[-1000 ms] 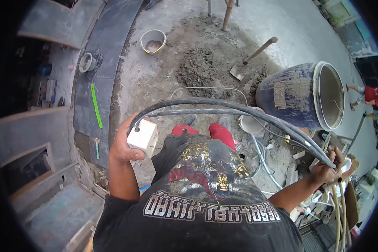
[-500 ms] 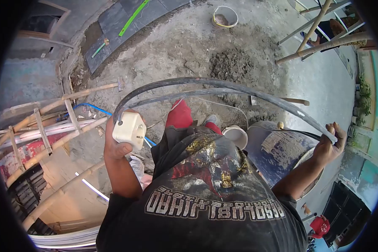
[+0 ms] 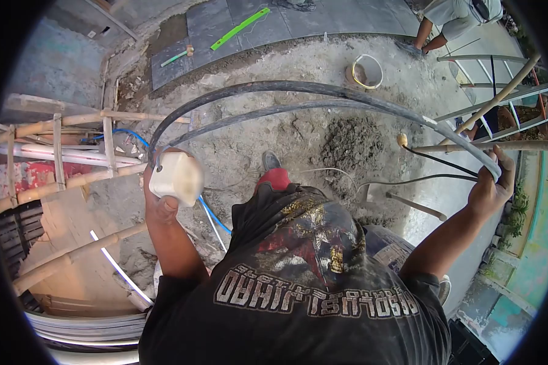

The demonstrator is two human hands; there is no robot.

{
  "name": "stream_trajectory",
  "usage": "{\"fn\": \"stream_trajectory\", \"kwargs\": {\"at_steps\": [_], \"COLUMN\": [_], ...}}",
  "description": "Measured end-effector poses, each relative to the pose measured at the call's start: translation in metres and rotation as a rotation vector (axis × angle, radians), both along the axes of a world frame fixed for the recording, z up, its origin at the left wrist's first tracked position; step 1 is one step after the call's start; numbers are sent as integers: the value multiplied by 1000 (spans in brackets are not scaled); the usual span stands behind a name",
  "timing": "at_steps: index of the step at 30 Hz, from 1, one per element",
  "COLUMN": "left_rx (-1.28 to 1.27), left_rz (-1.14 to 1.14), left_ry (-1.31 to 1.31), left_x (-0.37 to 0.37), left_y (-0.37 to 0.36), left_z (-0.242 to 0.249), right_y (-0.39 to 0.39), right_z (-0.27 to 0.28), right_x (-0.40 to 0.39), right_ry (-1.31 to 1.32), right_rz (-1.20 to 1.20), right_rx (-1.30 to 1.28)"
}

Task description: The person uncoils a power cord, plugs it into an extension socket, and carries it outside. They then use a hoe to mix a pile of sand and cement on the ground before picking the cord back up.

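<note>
My left hand is closed around a white extension socket, whose front is blurred. A thick dark cable leaves the socket and arches in loops across to my right hand. There my fingers are wrapped round the cable loops at their far end. A thinner black cord hangs from the right hand, with a pale yellowish plug at its end, above the ground. My dark printed shirt fills the lower middle.
A pile of wet mortar lies ahead, with a white bucket beyond it. Dark floor tiles bear a green level and a mallet. A bamboo ladder lies left. Another person stands at top right, near a metal ladder.
The view has shifted forward, showing more tiles and another person. The blue barrel is now mostly hidden by my body. My right hand has risen, and the plug on its cord shows clearly.
</note>
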State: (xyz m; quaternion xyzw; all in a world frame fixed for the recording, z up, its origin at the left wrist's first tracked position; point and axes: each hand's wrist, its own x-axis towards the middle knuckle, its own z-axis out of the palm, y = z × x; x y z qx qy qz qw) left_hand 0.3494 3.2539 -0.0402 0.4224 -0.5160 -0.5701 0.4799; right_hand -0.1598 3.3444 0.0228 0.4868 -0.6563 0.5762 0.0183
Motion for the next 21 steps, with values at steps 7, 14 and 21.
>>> {"fn": "stream_trajectory", "kwargs": {"at_steps": [7, 14, 21], "left_rx": [159, 263, 226], "left_rz": [-270, -88, 294], "left_ry": [83, 139, 149], "left_x": [13, 38, 35], "left_y": [-62, -63, -38], "left_z": [1, -13, -15], "right_y": [-69, -189, -336], "right_z": [-39, -56, -45], "right_x": [-1, 30, 79], "right_ry": [-145, -185, -112], "right_rz": [-32, 138, 491], "right_rx": [-13, 27, 35]}}
